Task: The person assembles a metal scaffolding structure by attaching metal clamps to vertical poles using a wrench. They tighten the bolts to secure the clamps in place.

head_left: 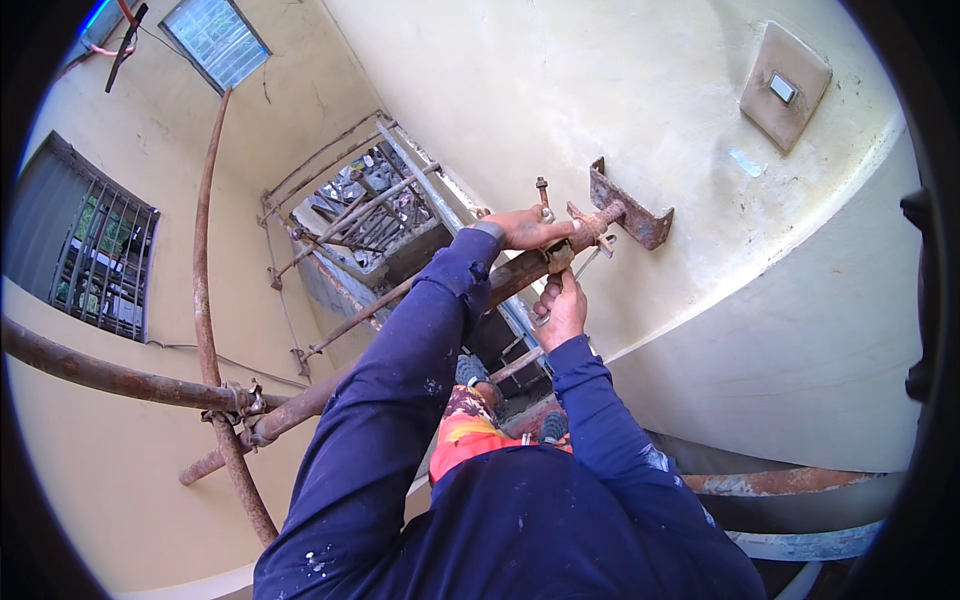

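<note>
A rusty scaffold pipe (518,277) slants up to the right, with a screw jack and its angled steel end plate (652,212) against the wall. My left hand (535,230) lies over the pipe, its fingers curled around the far side beside the jack's collar nut (590,232). A pipe clamp (558,257) sits on the pipe between my hands. Below it, my right hand (563,308) is closed, its fingertips at the clamp; a small metal ring-like part shows by its fingers, too small to name. A bolt (542,190) stands up behind my left hand.
Scaffold pipes (205,250) cross at the left, joined by couplers (245,410). A barred window (105,255) and a wall switch (783,88) are on the walls. Far below lies an opening with rubble (375,195). My shoes (475,370) stand beneath me; a curved rusty pipe (780,482) runs lower right.
</note>
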A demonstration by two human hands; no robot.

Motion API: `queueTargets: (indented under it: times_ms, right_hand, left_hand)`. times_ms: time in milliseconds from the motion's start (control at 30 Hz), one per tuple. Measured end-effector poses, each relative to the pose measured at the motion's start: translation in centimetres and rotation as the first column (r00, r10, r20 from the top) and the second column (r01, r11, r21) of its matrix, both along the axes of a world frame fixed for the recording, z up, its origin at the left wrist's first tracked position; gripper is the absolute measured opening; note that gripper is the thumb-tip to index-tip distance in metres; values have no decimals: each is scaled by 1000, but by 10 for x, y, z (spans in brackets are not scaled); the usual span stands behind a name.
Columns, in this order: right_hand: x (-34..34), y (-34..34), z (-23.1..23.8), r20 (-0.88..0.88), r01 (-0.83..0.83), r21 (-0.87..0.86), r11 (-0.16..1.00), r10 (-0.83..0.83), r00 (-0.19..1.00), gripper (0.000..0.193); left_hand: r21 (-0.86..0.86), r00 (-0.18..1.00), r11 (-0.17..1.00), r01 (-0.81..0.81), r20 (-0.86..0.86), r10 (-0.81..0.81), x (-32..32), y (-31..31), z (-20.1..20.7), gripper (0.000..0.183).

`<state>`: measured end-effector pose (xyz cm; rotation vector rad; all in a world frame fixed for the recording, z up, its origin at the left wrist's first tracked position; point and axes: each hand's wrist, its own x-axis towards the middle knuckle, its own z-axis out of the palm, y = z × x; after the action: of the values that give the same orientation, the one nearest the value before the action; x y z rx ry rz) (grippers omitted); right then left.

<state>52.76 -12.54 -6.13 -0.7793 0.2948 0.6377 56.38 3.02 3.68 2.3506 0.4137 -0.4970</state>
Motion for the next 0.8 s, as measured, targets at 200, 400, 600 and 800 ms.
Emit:
queueTargets:
  times_ms: [200,400,600,800]
  right_hand:
    - [-3,2,-4,85,-42,-16,999,43,995,15]
    - [3,-8,-20,129,-73,21,997,70,989,13]
    - [2,-9,-17,223,-37,-87,996,55,973,18]
    - [5,-17,6,109,-62,-121,991,76,991,19]
  left_hand:
    - [270,819,775,571,-245,-519,26,45,-3,60]
    - [433,890,782,449,-296,-347,9,-1,53,47]
    - [486,963,840,242,-13,-269,-1,4,14,50]
    - [530,991,847,45,87,-107,-8,-3,0,56]
